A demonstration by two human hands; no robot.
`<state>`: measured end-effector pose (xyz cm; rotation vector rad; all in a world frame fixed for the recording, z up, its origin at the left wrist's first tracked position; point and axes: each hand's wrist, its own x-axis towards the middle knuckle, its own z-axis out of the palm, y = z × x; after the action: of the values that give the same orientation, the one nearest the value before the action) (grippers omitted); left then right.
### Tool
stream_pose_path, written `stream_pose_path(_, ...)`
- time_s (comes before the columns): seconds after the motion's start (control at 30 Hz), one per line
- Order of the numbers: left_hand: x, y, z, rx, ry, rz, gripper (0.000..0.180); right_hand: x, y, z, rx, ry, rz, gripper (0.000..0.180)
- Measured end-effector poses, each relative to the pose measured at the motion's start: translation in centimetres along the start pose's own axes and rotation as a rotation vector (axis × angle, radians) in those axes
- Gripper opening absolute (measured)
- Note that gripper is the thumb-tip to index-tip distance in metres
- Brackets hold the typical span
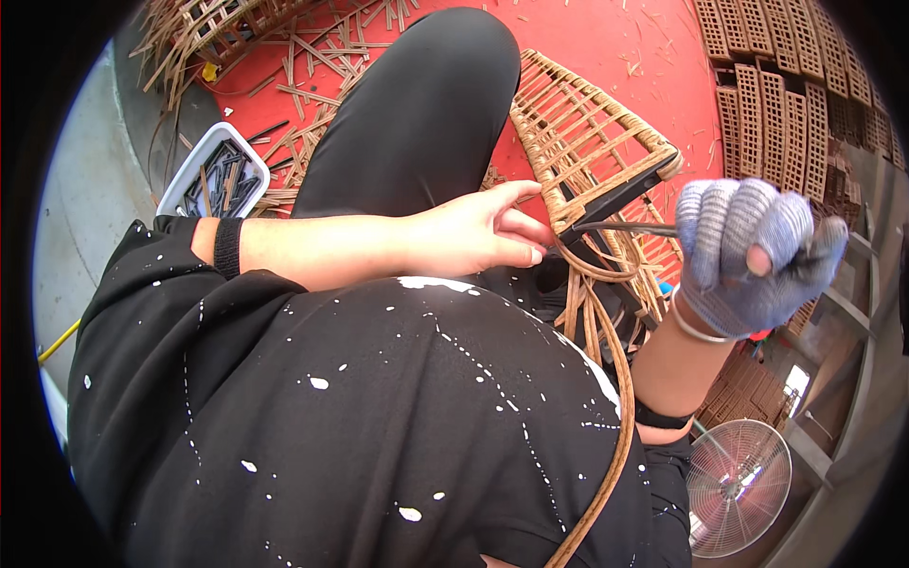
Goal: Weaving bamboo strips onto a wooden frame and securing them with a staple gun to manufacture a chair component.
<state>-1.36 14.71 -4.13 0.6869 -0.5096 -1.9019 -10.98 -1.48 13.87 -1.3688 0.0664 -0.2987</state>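
Note:
A wicker panel (587, 123), wound in tan strands over a dark frame, stands tilted just right of my knee. My bare left hand (497, 227) is at its near corner, with fingers bent and fingertips against the edge; part of the grip is hidden. My right hand (753, 251), in a grey-blue knit glove with bare fingertips, is closed in a fist around a dark strip (630, 228). That strip stretches from the panel's corner to my fist. A long brown wicker strand (620, 417) loops under the corner and trails down over my shirt.
A white tub (170, 202) of dark short strips stands at the left. Cut strips (303, 151) litter the red floor. Another wicker piece (213, 33) lies at the top left. Stacked brown woven panels (772, 123) line the right, above a round fan (739, 488).

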Motion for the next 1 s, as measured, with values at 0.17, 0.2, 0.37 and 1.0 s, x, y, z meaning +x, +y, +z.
stream_pose_path(0.17, -0.1, 0.1, 0.0, -0.066, -0.022, 0.051, 0.082, -1.9, -0.4, 1.3, 0.109, 0.429, -0.024, 0.059)
stream_pose_path(0.2, -0.1, 0.1, 0.1, -0.073, -0.024, 0.064, 0.082, -1.8, -0.6, 0.7, 0.208, 0.475, -0.017, 0.050)
stream_pose_path(0.37, -0.2, 0.3, 0.3, -0.043, -0.027, 0.089, 0.083, 0.4, 2.1, -4.0, 0.211, 0.733, 0.043, 0.049)
stream_pose_path(1.0, -0.3, 0.4, 0.4, -0.051, -0.014, 0.092, 0.081, 2.3, 5.2, -5.5, -0.243, 1.110, -0.056, 0.040)
